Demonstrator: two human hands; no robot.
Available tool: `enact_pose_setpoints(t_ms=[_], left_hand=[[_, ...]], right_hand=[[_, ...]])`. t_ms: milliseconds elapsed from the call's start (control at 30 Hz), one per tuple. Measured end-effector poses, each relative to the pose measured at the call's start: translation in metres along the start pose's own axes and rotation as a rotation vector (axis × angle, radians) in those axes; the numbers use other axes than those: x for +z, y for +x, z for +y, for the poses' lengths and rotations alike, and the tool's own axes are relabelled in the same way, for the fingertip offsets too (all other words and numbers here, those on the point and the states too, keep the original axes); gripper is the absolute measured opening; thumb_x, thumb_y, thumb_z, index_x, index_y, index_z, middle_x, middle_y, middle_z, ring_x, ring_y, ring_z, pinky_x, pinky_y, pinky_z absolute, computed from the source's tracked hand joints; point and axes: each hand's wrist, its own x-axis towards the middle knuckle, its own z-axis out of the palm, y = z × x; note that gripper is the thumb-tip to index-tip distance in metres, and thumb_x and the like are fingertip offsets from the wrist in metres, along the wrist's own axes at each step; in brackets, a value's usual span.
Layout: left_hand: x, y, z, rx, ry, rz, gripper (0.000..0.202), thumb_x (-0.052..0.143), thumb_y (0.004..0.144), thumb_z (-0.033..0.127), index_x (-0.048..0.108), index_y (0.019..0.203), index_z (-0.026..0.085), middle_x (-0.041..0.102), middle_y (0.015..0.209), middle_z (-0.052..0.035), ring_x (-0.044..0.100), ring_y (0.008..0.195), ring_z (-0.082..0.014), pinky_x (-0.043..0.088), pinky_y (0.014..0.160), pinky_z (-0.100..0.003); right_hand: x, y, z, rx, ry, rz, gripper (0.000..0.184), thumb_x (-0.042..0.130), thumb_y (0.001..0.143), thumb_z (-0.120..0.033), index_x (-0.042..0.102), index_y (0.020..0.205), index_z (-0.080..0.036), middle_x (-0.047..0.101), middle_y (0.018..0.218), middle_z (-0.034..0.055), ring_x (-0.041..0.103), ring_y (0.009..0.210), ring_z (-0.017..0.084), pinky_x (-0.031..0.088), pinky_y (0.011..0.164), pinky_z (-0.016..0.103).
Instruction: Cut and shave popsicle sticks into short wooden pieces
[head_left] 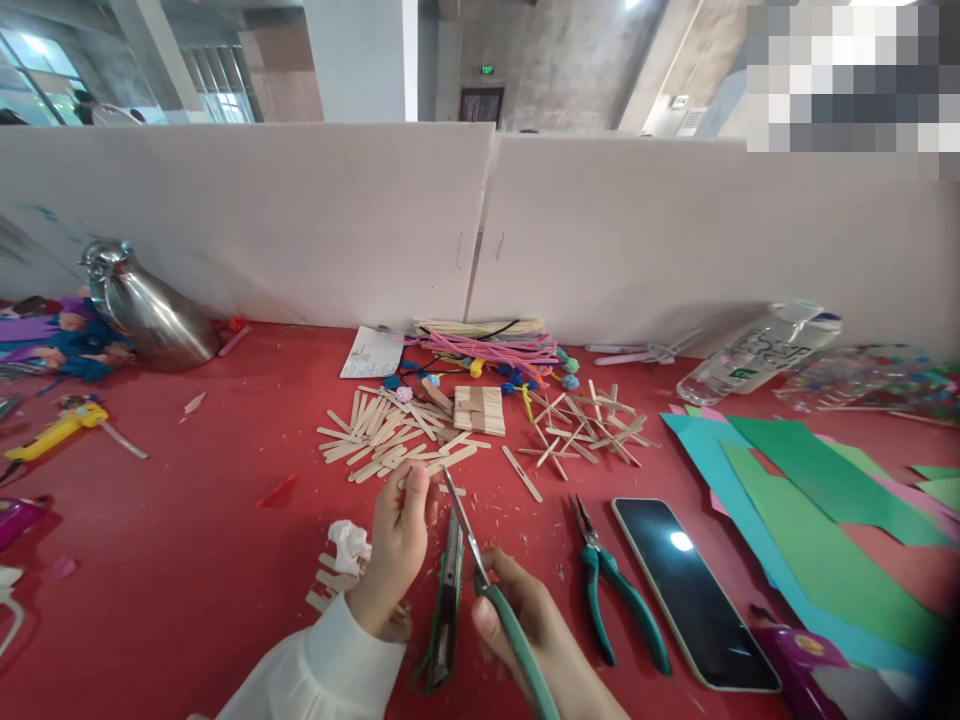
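My left hand (401, 525) is closed in a pinch, with a wooden craft stick (456, 458) reaching out from its fingertips. In my right hand (529, 615) are scissors (491, 585) with green handles, their blades pointing up and away beside the stick. Between my hands a utility knife (448, 600) lies on the red table. Beyond my fingers is a loose pile of craft sticks (375, 430), next to a neat bundle of sticks (480, 410). Stick pieces (326, 580) and a crumpled white tissue (349, 547) lie left of my left wrist.
Right of my hands are green-handled pliers (592, 560), a phone (686, 590) and coloured paper (795, 500). Joined sticks (592, 430), pipe cleaners (487, 350) and a plastic bottle (757, 355) lie farther back. A steel jug (150, 305) and yellow glue gun (60, 430) are left. A white partition (300, 220) borders the back.
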Motion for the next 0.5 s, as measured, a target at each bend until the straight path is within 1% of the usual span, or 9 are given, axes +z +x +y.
enact_pose_setpoints(t_ms=[100, 200, 333, 400, 500], left_hand=[[-0.0001, 0.0019, -0.0028, -0.029, -0.079, -0.007, 0.04, 0.043, 0.084, 0.052, 0.046, 0.063, 0.018, 0.045, 0.055, 0.0032, 0.04, 0.047, -0.0082, 0.034, 0.044, -0.019], [-0.001, 0.0026, -0.0044, -0.054, -0.12, -0.009, 0.041, 0.044, 0.083, 0.052, 0.047, 0.063, 0.017, 0.047, 0.054, 0.0031, 0.04, 0.044, -0.0075, 0.033, 0.042, -0.019], [-0.001, 0.0015, -0.0031, -0.046, -0.144, -0.028, 0.04, 0.045, 0.084, 0.049, 0.047, 0.061, 0.017, 0.048, 0.054, 0.0031, 0.042, 0.044, -0.0072, 0.036, 0.043, -0.019], [-0.0008, 0.0013, -0.0018, -0.051, -0.161, -0.006, 0.039, 0.045, 0.084, 0.049, 0.046, 0.061, 0.017, 0.048, 0.054, 0.0033, 0.043, 0.045, -0.0071, 0.036, 0.043, -0.019], [-0.0019, 0.0024, 0.001, -0.023, -0.132, 0.063, 0.04, 0.043, 0.085, 0.049, 0.047, 0.062, 0.017, 0.048, 0.054, 0.0039, 0.042, 0.043, -0.0064, 0.035, 0.043, -0.018]], right_hand=[[-0.0016, -0.0008, -0.002, 0.069, 0.074, -0.025, 0.059, 0.051, 0.07, -0.069, 0.046, 0.093, -0.016, 0.04, 0.054, -0.0075, 0.036, 0.042, 0.005, 0.03, 0.04, 0.017], [-0.0041, -0.0031, -0.0004, 0.059, 0.112, -0.062, 0.061, 0.051, 0.069, -0.071, 0.047, 0.094, -0.015, 0.042, 0.052, -0.0068, 0.038, 0.042, 0.005, 0.031, 0.041, 0.017], [-0.006, -0.0069, 0.0046, 0.056, 0.163, -0.086, 0.07, 0.049, 0.068, -0.074, 0.044, 0.103, -0.014, 0.043, 0.052, -0.0063, 0.037, 0.042, 0.006, 0.031, 0.041, 0.018], [-0.0061, -0.0073, 0.0049, 0.058, 0.167, -0.086, 0.07, 0.048, 0.068, -0.074, 0.044, 0.104, -0.014, 0.044, 0.053, -0.006, 0.037, 0.043, 0.006, 0.031, 0.042, 0.018], [-0.0054, -0.0058, 0.0015, 0.027, 0.139, -0.103, 0.064, 0.051, 0.069, -0.072, 0.048, 0.099, -0.015, 0.043, 0.055, -0.0053, 0.038, 0.045, 0.006, 0.03, 0.042, 0.018]])
